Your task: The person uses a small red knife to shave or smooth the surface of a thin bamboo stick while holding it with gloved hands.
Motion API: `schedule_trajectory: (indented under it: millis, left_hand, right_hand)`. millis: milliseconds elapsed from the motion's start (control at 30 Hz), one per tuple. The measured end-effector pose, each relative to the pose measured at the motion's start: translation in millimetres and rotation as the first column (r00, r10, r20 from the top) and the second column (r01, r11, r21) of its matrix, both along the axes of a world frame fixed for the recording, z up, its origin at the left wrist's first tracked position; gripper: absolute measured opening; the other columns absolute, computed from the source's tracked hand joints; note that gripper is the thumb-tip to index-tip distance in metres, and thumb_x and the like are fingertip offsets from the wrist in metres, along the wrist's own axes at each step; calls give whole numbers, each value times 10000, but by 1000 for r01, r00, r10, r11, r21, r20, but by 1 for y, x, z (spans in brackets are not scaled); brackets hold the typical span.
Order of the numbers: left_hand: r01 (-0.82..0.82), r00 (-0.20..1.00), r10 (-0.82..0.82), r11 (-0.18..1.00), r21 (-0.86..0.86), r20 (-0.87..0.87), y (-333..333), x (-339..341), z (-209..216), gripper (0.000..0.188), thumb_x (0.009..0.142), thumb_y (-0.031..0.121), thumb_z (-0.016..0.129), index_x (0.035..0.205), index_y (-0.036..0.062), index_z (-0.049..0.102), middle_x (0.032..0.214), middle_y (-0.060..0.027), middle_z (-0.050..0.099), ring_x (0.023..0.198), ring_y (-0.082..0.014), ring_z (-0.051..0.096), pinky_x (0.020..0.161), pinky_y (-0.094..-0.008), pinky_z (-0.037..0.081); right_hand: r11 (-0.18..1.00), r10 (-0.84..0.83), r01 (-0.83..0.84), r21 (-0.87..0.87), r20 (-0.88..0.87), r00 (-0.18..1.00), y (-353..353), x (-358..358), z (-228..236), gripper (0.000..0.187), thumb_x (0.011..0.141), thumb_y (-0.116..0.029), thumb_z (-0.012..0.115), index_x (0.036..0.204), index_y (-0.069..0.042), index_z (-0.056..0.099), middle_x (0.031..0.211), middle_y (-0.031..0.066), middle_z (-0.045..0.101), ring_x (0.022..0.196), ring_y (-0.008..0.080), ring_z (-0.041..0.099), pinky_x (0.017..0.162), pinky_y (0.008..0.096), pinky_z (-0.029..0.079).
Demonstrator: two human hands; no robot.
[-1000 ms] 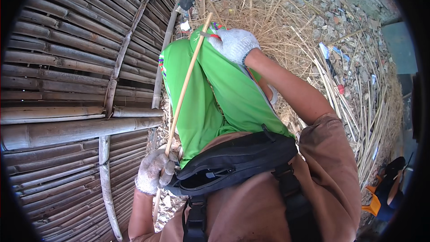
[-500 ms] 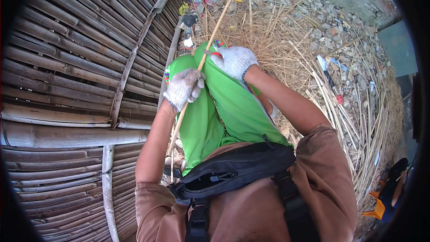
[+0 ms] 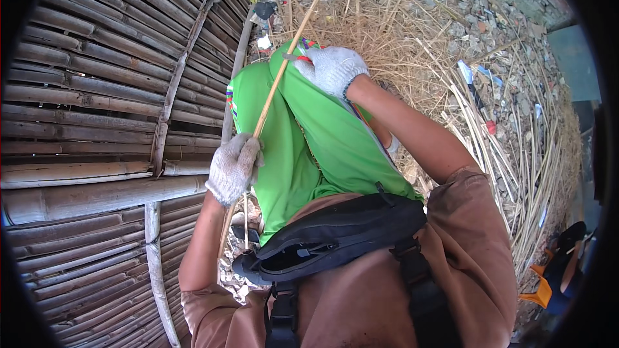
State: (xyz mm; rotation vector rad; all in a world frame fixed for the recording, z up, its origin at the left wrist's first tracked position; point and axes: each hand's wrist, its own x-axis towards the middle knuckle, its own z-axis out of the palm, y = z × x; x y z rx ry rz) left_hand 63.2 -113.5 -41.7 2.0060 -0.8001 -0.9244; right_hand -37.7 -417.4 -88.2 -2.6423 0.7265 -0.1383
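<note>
A long thin bamboo strip (image 3: pixel 276 87) slants across my green-trousered legs, its far tip over the straw. My left hand (image 3: pixel 233 167), in a pale knitted glove, is closed around the strip beside my left thigh. The strip's near end runs down past that wrist. My right hand (image 3: pixel 336 72), gloved too, rests by my right knee, closed on a small knife (image 3: pixel 300 58) with a red handle. The short blade points left and meets the strip. Whether it cuts into the strip, I cannot tell.
A bamboo slat wall (image 3: pixel 97 84) rises close on my left. Dry straw and shavings (image 3: pixel 380 32) cover the stony ground ahead. Several pale strips (image 3: pixel 480 135) lie on my right. A black waist bag (image 3: pixel 342 232) sits across my lap; an orange object (image 3: pixel 540 287) is at lower right.
My left hand has moved back toward my body and to the left along the line of the strip. The right hand with the knife stays by the knee. The view has tilted slightly.
</note>
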Motion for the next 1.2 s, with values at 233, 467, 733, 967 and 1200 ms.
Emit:
schedule_trajectory:
  millis: [233, 467, 733, 967, 1200]
  left_hand:
    - [-8, 988, -4, 997, 80, 151, 53, -25, 15, 297, 1146, 235, 535, 1101, -15, 688, 694, -87, 668, 545, -157, 630, 563, -351, 519]
    - [-16, 972, -4, 997, 82, 235, 101, -52, 28, 358, 1138, 301, 530, 1073, -12, 691, 676, -26, 642, 500, -100, 575, 490, -287, 462]
    - [-26, 882, -33, 993, 118, 470, 145, -80, 41, 289, 1114, 214, 535, 1049, -22, 689, 662, -120, 632, 554, -233, 631, 574, -392, 501]
    - [56, 812, -62, 998, 28, 581, 90, -52, 6, 136, 1082, 133, 576, 1013, 24, 619, 725, -243, 606, 676, -462, 669, 608, -489, 524]
    - [226, 620, -119, 974, -31, 776, -57, 27, -41, 167, 1061, 179, 607, 1015, 23, 645, 840, -298, 670, 830, -531, 677, 732, -573, 544]
  right_hand:
    - [1000, 10, -10, -9, 7, 1000, 4, -2, 2, 561, 1061, -616, 439, 1220, -168, 738, 1104, 246, 778, 1018, 439, 767, 909, 586, 600]
    - [1000, -24, 24, -6, 48, 999, -1, 0, -9, 550, 1036, -594, 482, 1142, -136, 768, 1072, 209, 801, 980, 433, 777, 864, 592, 609]
    - [999, 33, -33, -25, -10, 999, 13, -4, 12, 583, 1062, -617, 433, 1276, -154, 715, 1117, 234, 783, 1039, 439, 763, 924, 584, 599]
    - [999, 26, -25, -48, 22, 999, -4, 1, -6, 582, 1065, -606, 434, 1279, -149, 723, 1118, 249, 777, 1037, 449, 761, 922, 594, 595]
    - [1000, -2, 2, -26, 13, 1000, 2, 0, 4, 505, 1032, -558, 500, 1186, -137, 733, 1097, 209, 797, 1000, 430, 777, 873, 602, 605]
